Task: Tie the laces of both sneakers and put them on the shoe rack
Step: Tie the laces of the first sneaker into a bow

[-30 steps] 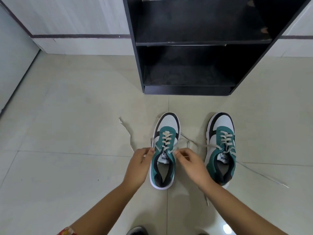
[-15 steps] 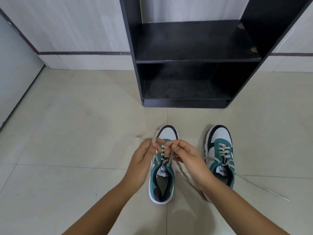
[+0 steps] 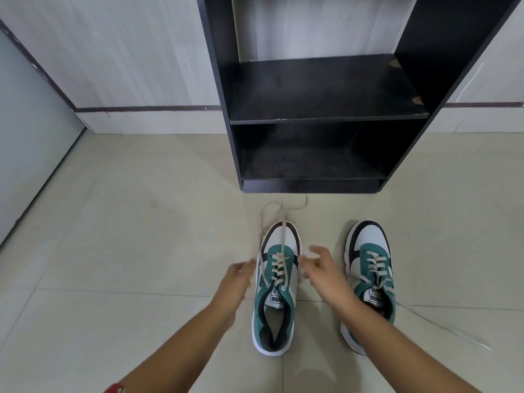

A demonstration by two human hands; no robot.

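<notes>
Pale tiled floor [image 3: 113, 251], carrying two teal-and-white sneakers [image 3: 276, 287] side by side, toes toward a black shoe rack [image 3: 312, 89] standing on the same tiles against the wall. Untied laces [image 3: 269, 214] trailing loose across the floor beyond the left toe.

Both hands now apart and off the laces [image 3: 279, 242], left hand [image 3: 236, 279] and right hand [image 3: 321, 272] with fingers spread, lace ends now thrown forward over the left sneaker [image 3: 276, 290] toe
</notes>
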